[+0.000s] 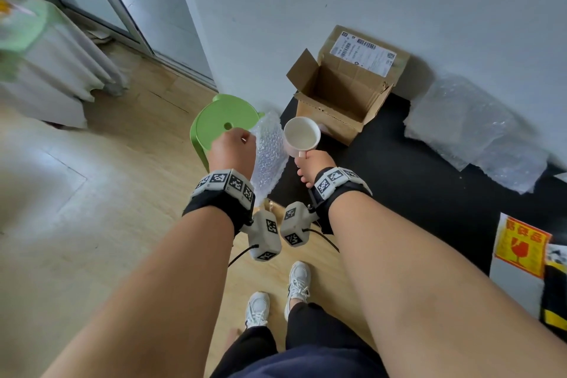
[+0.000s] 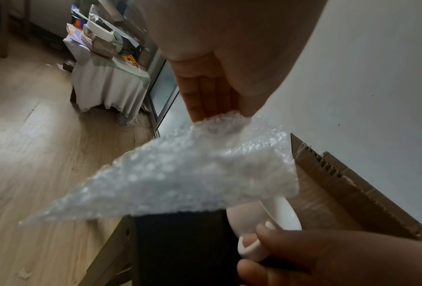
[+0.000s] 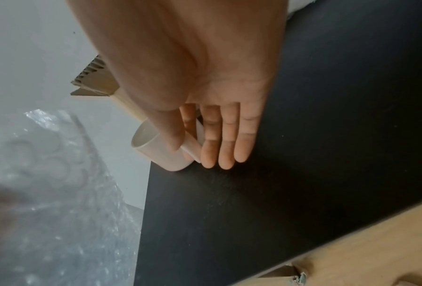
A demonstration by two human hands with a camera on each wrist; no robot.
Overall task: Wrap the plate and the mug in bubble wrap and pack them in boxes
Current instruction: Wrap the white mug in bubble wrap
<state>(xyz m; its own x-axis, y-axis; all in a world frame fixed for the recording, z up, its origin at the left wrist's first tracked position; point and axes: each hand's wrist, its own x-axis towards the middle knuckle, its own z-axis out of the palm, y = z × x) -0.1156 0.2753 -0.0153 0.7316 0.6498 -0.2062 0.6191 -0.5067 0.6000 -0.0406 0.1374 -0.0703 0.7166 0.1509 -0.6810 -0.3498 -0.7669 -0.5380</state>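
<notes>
Mug, held by its handle in the right hand, mouth up, just right of the wrap hanging from the left hand pinch, long axis down; box open beyond the fingers; plate not seen, pinching fingertips hidden behind the wrap.

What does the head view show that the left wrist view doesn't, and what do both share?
Only the head view: the green stool, the open box's inside, spare bubble wrap by the wall, the mug's empty inside. Only the left wrist view: a cloth-covered table piled with clutter. Both: the left hand pinching a bubble wrap sheet, the right hand holding the mug's handle.
</notes>
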